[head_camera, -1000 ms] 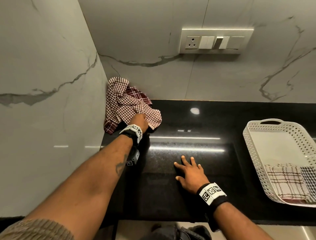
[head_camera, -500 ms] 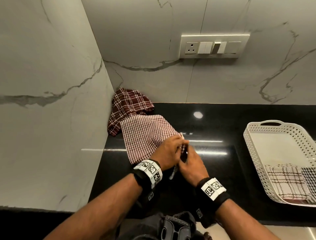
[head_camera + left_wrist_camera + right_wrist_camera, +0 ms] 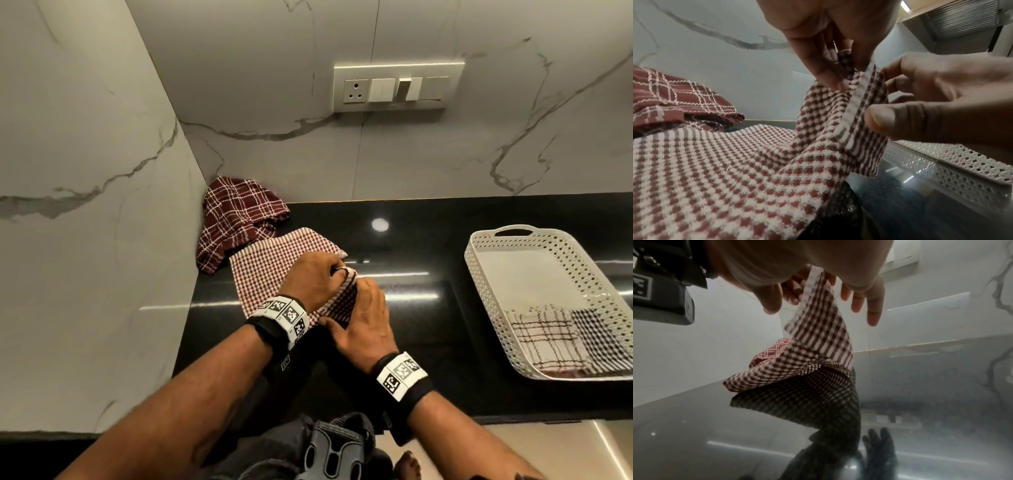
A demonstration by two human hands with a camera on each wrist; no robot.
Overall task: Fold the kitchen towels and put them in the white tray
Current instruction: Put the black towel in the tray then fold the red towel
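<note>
Your right hand [image 3: 364, 323] and left hand [image 3: 313, 281] both pinch one edge of the small-check towel [image 3: 263, 270], raised off the black counter [image 3: 411, 329]: the spreading step. Next, seek its corners. Beyond lie the maroon plaid towel [image 3: 239, 212] and, rightward, the white tray [image 3: 479, 274].
</note>
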